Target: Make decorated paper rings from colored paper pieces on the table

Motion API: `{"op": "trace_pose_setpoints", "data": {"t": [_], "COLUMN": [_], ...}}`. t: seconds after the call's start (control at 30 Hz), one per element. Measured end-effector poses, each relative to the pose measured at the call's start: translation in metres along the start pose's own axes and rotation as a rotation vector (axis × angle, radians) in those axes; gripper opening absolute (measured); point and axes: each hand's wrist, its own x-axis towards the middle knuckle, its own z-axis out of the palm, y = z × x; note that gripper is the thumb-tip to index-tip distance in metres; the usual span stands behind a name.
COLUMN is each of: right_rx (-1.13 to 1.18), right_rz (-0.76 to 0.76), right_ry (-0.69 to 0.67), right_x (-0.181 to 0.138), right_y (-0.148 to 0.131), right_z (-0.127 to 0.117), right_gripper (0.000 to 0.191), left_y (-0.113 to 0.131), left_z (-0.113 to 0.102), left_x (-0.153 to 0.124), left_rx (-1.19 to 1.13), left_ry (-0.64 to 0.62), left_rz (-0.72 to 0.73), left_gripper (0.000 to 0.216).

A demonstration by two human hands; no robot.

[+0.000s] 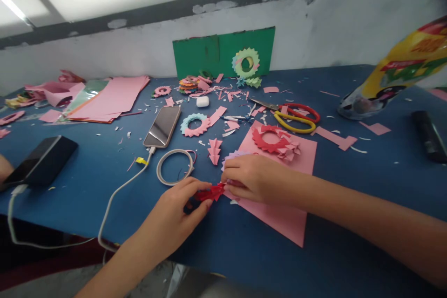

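Observation:
My left hand [181,205] pinches a short chain of folded red paper [213,193] between thumb and fingers. At the chain's right end, my right hand [253,178] is closed, its fingertips curled over a bit of folded paper partly hidden by them. Under my right forearm lies a pink paper sheet [286,223]. A red folded-paper ring [258,138] rests on that sheet, with loose pink folded pieces at its right side. Part of a lilac folded piece [230,156] shows behind my right hand. A small pink folded chain [214,151] lies just beyond my hands.
Around lie a tape roll [159,172], a charging phone [162,126], scissors [296,118], a blue-and-pink paper ring [186,132] and paper scraps. Pink sheets [108,98] are stacked back left. A yellow snack bag [391,70] stands right. A person's hand [4,170] shows at the left edge.

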Motion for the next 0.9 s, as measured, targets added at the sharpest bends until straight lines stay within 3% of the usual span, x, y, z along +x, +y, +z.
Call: {"op": "trace_pose_setpoints", "data": {"t": [0.23,0.4,0.6,0.73,0.9], "right_rx": [0.124,0.05,0.023,0.139,0.219], "right_rz": [-0.092,-0.084,-0.102,-0.047,-0.052], "right_ry": [0.086,0.129,0.093,0.077,0.066], "right_x": [0.002,0.007,0.009,0.006,0.002], "right_y": [-0.005,-0.005,-0.004,-0.003,-0.002], "right_z": [0.009,0.018,0.02,0.014,0.008], "right_gripper": [0.022,0.019,0.02,0.02,0.021], "left_y": [-0.003,-0.007,-0.008,-0.003,-0.027], "left_z": [0.005,0.009,0.012,-0.012,-0.07], "left_x": [0.002,0.004,0.001,0.001,0.047], "left_rx": [0.033,0.067,0.108,0.074,0.379], "left_ry": [0.077,0.129,0.101,0.103,0.353], "left_rz": [0.079,0.131,0.126,0.087,-0.216], "left_gripper": [0.019,0.019,0.022,0.024,0.039]}}
